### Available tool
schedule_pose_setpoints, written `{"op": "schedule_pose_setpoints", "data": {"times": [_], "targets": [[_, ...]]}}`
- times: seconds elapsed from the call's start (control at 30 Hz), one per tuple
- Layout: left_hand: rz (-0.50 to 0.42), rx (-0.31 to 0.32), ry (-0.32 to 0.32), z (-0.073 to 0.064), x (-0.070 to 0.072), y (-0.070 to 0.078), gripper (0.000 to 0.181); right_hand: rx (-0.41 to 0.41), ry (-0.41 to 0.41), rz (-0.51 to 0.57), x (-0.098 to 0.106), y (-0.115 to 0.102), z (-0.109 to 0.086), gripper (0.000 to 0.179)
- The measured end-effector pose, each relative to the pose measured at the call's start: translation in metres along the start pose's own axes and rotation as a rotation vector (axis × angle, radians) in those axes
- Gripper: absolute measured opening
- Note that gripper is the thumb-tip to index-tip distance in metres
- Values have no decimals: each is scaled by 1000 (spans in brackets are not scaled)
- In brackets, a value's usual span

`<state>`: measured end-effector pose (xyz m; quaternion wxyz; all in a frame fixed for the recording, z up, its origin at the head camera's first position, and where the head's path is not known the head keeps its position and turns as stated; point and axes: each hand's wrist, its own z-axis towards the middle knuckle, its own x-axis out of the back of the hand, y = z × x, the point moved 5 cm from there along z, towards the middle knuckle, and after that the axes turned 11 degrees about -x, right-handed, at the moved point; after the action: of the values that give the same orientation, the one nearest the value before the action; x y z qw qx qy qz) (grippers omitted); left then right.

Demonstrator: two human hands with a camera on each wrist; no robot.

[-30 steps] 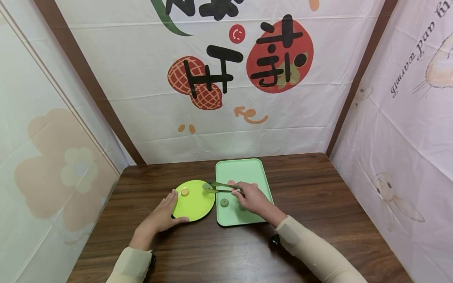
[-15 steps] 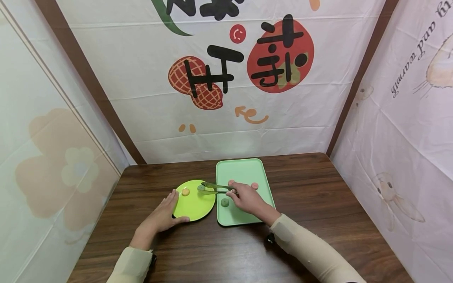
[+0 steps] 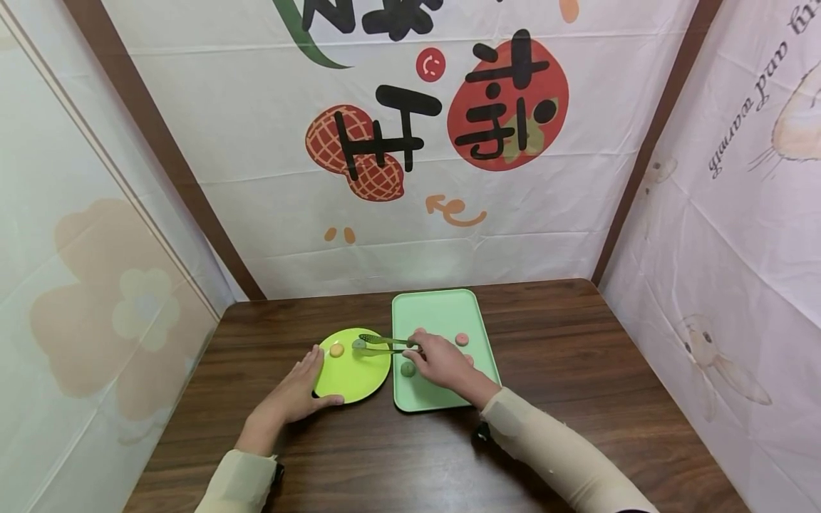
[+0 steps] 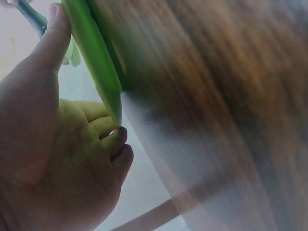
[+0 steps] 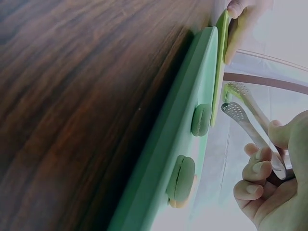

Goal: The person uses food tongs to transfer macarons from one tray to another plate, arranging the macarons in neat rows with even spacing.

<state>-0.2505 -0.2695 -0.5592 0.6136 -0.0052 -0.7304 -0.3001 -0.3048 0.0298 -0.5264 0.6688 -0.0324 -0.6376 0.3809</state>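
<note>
My left hand (image 3: 296, 385) holds the left side of a yellow-green plate (image 3: 355, 385), thumb at its near rim and fingers along the far-left rim. A yellow macaron (image 3: 336, 350) lies on the plate. My right hand (image 3: 442, 362) grips metal serving tongs (image 3: 385, 340) with perforated tips, also seen in the right wrist view. Between the tips a green macaron (image 3: 358, 344) is pinched over the plate, just right of the yellow one. In the left wrist view, the fingers (image 4: 113, 139) are bent at the plate's edge.
A mint-green tray (image 3: 436, 306) stands right of the plate, close to its edge. It bears a green macaron (image 3: 408, 369), a pink macaron (image 3: 462, 339) and others partly hidden by the right hand. The wooden table (image 3: 545, 328) ends at a printed cloth wall (image 3: 513, 249).
My right hand has moved left, bringing the tongs and green macaron from the plate's right rim farther in, near the yellow macaron. The left hand has stayed put.
</note>
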Motion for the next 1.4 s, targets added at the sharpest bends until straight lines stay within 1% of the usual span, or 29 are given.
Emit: {"op": "schedule_pose_setpoints", "data": {"times": [0.17, 0.37, 0.5, 1.0, 1.1, 1.3, 1.4], "targets": [[4, -9, 9, 1, 0, -1, 124, -19, -11, -19, -3, -2, 3, 22], [11, -13, 10, 1, -1, -2, 124, -26, -32, -3, -6, -3, 6, 20], [5, -13, 10, 1, -1, -2, 124, -31, -41, -13, -9, -4, 8, 18], [8, -17, 17, 0, 1, 2, 121, -78, -85, -26, -16, -6, 15, 23], [8, -17, 17, 0, 2, 3, 121, -78, -85, -29, -17, -6, 16, 26], [1, -14, 13, -2, 2, 4, 120, -67, -95, -16, -18, -8, 17, 21], [2, -12, 8, -2, 3, 5, 121, -62, -96, -9, -19, -8, 17, 22]]}}
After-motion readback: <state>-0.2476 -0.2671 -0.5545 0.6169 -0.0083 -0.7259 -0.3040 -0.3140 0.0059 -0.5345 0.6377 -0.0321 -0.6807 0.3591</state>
